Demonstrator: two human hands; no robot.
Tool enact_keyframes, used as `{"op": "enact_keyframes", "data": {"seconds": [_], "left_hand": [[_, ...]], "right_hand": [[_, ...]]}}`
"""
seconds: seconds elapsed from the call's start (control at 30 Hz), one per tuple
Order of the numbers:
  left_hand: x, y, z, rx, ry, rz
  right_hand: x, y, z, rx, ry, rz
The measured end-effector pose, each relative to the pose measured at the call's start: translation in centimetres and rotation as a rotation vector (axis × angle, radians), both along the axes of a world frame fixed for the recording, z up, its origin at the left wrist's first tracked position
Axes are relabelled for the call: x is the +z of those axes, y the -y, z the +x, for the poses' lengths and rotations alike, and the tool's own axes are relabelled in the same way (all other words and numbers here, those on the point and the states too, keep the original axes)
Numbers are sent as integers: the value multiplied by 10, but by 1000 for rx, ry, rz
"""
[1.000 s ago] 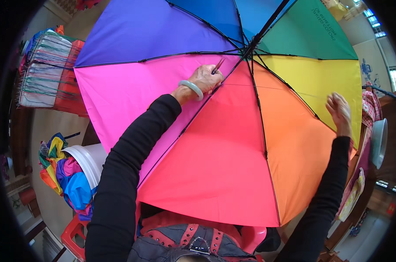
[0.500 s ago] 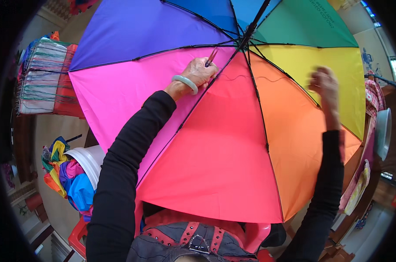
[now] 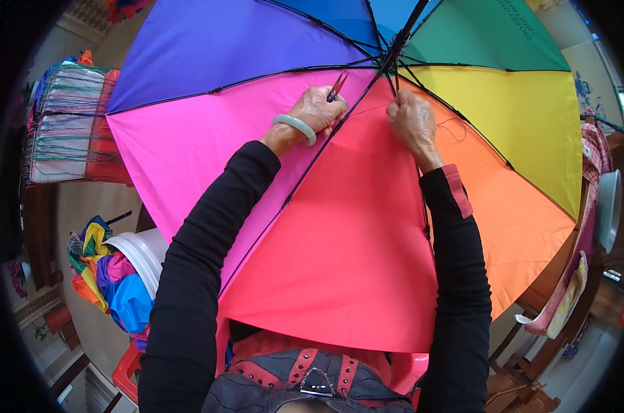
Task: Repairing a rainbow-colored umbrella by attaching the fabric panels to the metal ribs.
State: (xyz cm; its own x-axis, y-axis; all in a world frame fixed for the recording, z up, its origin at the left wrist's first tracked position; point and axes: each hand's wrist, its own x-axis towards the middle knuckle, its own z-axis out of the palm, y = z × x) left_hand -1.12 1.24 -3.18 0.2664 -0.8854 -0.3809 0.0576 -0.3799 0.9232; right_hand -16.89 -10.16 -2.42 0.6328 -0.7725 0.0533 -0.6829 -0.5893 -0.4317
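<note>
An open rainbow umbrella (image 3: pixel 367 227) fills the view, seen from its inside, with black ribs meeting at a hub near the top. My left hand (image 3: pixel 317 109), with a pale green bangle on the wrist, is closed on small metal scissors (image 3: pixel 337 85) whose tips point at a rib near the hub. My right hand (image 3: pixel 411 118) pinches a thin thread or rib close to the hub, over the seam between the red and orange panels. The two hands sit about a hand's width apart.
A white bucket (image 3: pixel 146 251) stuffed with rainbow fabric (image 3: pixel 112 286) stands at the lower left. Stacked folded cloth (image 3: pixel 67 124) lies at the upper left. A red stool (image 3: pixel 127 372) shows near my lap. Wooden furniture and hanging items stand at the right.
My right hand has moved from the orange panel's outer edge inward and up to the hub. My left hand stays near the hub with the scissors. The umbrella has shifted slightly.
</note>
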Motion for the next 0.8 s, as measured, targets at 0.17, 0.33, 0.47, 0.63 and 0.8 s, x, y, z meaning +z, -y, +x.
{"op": "enact_keyframes", "data": {"seconds": [0.17, 0.33, 0.47, 0.63, 0.8], "left_hand": [[8, 6, -10, -72, 285, 112], [-15, 3, -34, 108, 999, -254], [-12, -2, -33, -25, 1024, -277], [-17, -3, -20, -25, 865, -396], [4, -8, -10, 153, -119, -149]], "right_hand": [[-5, 1, -12, -92, -74, -143], [28, 19, -38, -265, -71, -280], [45, 21, -49, -178, -41, -334], [52, 27, -62, -45, 211, -222], [48, 12, -58, 99, 265, 29]]}}
